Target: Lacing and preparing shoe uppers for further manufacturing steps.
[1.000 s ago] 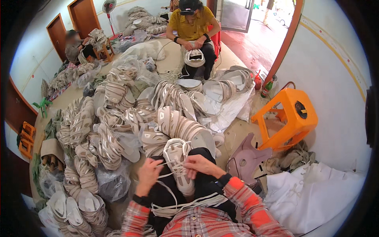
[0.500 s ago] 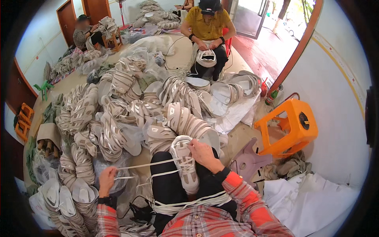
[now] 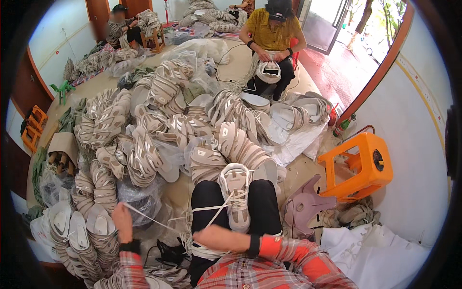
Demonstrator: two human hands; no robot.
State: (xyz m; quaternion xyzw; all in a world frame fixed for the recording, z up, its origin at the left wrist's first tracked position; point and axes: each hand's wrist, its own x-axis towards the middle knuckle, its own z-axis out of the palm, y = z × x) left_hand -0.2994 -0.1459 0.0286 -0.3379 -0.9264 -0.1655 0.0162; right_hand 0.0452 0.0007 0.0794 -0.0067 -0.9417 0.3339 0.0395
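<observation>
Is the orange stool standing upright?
No, the orange stool lies tipped on its side on the floor, right of the shoe on the person's lap.

Person seated on floor, white and beige shoe [image 3: 236, 195] resting sole-down on lap between black-trousered knees. Left hand [image 3: 121, 219] out to the left, pinching the end of a white lace [image 3: 159, 222] pulled taut from the shoe. Right hand [image 3: 211, 237] low, just below the shoe's heel, on a second lace strand. Bundle of loose laces [image 3: 202, 250] at lap. Heap of matching shoes [image 3: 163, 125] fills floor ahead. Orange plastic stool [image 3: 358, 166] on its side at right. Another person in yellow shirt [image 3: 272, 33] sits at far edge, holding a shoe [image 3: 268, 72].
</observation>
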